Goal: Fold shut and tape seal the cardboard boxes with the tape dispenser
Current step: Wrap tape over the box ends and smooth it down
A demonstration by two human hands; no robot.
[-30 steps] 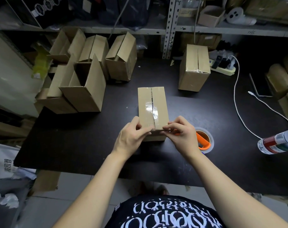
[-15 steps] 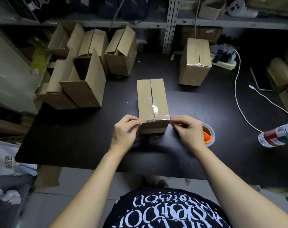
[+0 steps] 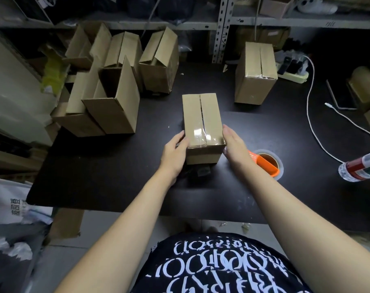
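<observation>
The taped box (image 3: 202, 121) fills the gap between left hand (image 3: 175, 154) and right hand (image 3: 236, 145). The tape dispenser (image 3: 267, 163) sits just right of the right hand — a cable (image 3: 307, 106) and bottle (image 3: 359, 169) farther out. Left of the left hand, bare table (image 3: 108, 166) runs to the open boxes (image 3: 110, 106).

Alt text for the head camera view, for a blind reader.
Left hand and right hand press the sides of a taped cardboard box on a black table. An orange tape dispenser lies to its right; open boxes stand back left.
</observation>
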